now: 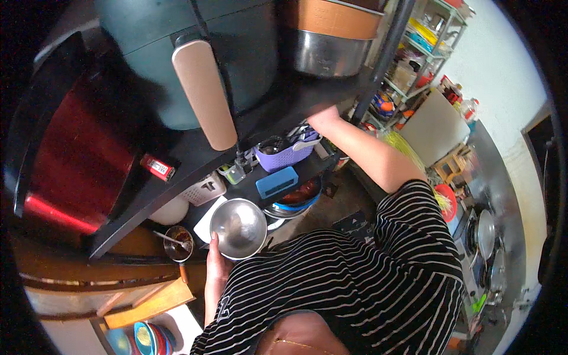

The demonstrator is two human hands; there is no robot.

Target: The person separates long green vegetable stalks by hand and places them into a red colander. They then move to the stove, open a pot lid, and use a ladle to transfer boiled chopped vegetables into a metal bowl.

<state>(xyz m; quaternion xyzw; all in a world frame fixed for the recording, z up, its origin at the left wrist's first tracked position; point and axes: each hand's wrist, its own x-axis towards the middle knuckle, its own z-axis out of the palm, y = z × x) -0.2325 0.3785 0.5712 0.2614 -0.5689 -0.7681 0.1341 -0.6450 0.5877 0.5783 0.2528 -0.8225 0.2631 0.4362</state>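
Note:
My left hand point(216, 262) holds an empty stainless steel bowl point(242, 226) by its rim, with the thumb over the edge. Extended forward, my right hand point(323, 116) is under the edge of the upper black shelf, just behind a purple perforated basket point(288, 154). Utensils stand in that basket; the shelf's shadow hides my right fingers, so what they touch cannot be seen. A blue box point(277, 182) lies in front of the basket on the lower shelf. Left of the steel bowl is a small pan point(178, 244) of dark sauce with a spoon in it.
On the upper shelf point(186, 171) stand a dark green appliance point(155, 66) with a pinkish handle, a red appliance point(84, 155) and a steel pot point(333, 53). A white basket point(205, 190) sits below. Shelving point(426, 49) and a counter with pans point(487, 235) are at the right.

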